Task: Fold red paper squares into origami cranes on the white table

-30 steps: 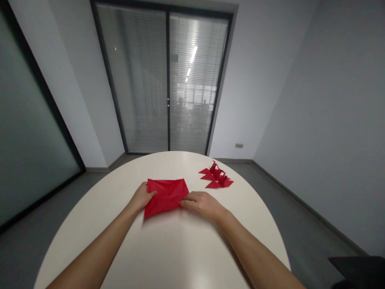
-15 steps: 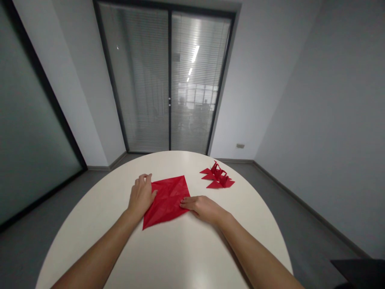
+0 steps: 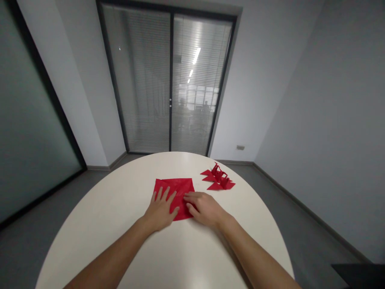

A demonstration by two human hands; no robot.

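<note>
A square sheet of red paper [image 3: 182,186] with crease lines lies flat on the white round table [image 3: 120,208]. My left hand [image 3: 159,211] rests palm down over its left and near part, fingers spread and covering that corner. On the right side of the sheet, my right hand [image 3: 205,208] lays its outstretched fingers on the paper, with the thumb a little apart from them. Both sets of fingertips touch the paper, and neither hand grips it.
Several folded red paper cranes [image 3: 222,184] stand close together near the table's far right edge. Beyond the table are a glass door [image 3: 195,120] with blinds and grey walls. A dark object [image 3: 361,275] shows at the lower right.
My left hand has moved from the sheet's left edge onto the paper, fingers now spread. The sheet has turned and shifted slightly right. My right hand stays on its right side.
</note>
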